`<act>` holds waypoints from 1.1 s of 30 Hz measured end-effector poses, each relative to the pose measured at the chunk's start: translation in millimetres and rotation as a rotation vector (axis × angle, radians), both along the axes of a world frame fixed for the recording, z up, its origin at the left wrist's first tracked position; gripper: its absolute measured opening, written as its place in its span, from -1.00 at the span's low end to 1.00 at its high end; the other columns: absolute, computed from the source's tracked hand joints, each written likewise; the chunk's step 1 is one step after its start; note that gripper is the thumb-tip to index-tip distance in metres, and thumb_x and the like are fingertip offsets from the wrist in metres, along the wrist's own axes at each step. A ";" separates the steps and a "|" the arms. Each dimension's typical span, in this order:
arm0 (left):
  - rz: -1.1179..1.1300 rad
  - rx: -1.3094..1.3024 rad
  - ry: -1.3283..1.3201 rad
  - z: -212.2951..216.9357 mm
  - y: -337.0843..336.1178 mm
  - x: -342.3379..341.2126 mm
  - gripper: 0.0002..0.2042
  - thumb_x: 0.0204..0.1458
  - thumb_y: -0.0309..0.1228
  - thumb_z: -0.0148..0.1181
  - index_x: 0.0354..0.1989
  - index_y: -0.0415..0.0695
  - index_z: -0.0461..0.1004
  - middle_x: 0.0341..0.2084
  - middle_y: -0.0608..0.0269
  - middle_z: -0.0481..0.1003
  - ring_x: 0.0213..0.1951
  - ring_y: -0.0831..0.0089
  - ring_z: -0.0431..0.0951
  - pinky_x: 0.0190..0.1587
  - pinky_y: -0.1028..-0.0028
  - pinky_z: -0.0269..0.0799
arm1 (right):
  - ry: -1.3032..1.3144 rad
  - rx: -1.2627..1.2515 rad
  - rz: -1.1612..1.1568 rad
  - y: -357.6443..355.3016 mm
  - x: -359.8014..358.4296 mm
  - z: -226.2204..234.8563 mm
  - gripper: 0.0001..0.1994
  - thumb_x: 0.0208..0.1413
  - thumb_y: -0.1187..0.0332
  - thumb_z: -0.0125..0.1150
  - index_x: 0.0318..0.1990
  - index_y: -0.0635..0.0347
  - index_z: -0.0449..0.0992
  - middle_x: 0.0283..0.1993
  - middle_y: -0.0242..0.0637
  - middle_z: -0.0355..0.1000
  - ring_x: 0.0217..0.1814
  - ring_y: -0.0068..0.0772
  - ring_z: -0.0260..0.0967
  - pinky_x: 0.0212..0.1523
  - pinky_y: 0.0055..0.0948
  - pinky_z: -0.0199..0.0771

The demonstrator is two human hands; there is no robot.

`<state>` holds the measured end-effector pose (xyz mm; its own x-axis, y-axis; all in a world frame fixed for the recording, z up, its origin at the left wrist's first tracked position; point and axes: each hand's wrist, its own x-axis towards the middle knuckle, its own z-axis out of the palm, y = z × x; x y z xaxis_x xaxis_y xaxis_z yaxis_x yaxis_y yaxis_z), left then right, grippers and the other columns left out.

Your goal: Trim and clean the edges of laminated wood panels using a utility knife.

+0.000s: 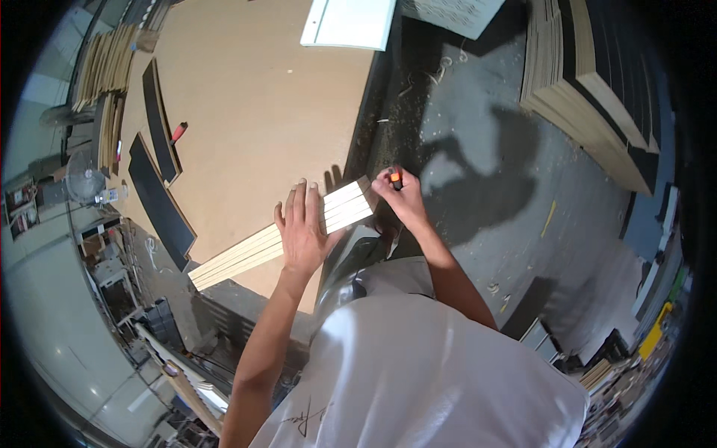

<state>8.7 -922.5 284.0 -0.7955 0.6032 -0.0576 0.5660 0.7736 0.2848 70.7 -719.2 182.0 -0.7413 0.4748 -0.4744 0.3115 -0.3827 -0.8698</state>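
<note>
Pale shirt (433,358) is nearest in head view, filling bottom centre; white strips (254,252), a row laid side by side, lie slantwise across near end of table (261,127), running from its near L corner to its R edge; L hand (302,230) is open, palm down, fingers slightly apart, pressed flat on strips nr their R half; R hand (402,198) is at strips' R end, just off table's R edge, fingers curled & clamped on small orange-&-black tool (396,178); can't tell if R fingertips touch strip ends.

Along table's L edge lie 2 dark boards (158,198), one farther up, one nr the near L corner; red-handled tool (179,132) is by the upper one; at table's far R corner is white sheet (349,22), flat; beyond L edge, wood stacks (104,67) & fan (86,179); off to R, well apart from table, tall board stack (556,82) over grey floor (478,201), w/ person's shadow btwn.
</note>
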 end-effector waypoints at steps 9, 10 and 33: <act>0.056 -0.153 0.129 -22.0 -60.0 41.7 -0.33 0.14 -0.20 0.19 0.44 0.05 0.12 0.45 -0.02 0.03 0.46 -0.02 0.01 0.41 -0.18 -0.20 | 0.091 0.215 0.561 24.4 -51.9 45.6 -0.65 -0.10 0.16 0.50 -0.45 0.19 0.45 -0.48 -0.47 0.37 -0.40 -0.63 0.26 -0.36 -0.49 0.31; 0.043 -0.115 0.151 -23.7 -60.8 44.8 -0.33 0.13 -0.22 0.20 0.44 0.07 0.13 0.44 0.00 0.06 0.45 0.01 0.03 0.41 -0.16 -0.19 | 0.084 0.231 0.543 22.8 -58.9 48.8 -0.66 -0.08 0.17 0.49 -0.45 0.19 0.45 -0.50 -0.50 0.36 -0.41 -0.64 0.25 -0.36 -0.51 0.30; 0.101 0.200 0.165 -9.2 -72.0 54.5 -0.57 -0.06 -0.41 0.23 0.05 -0.14 0.40 0.21 0.09 0.31 0.22 0.18 0.30 0.10 0.14 0.22 | 0.291 1.064 1.334 -15.2 -92.8 123.8 -0.74 -0.17 0.24 0.42 -0.28 0.10 0.66 -0.29 -0.20 0.56 -0.12 -0.09 0.45 -0.09 -0.16 0.50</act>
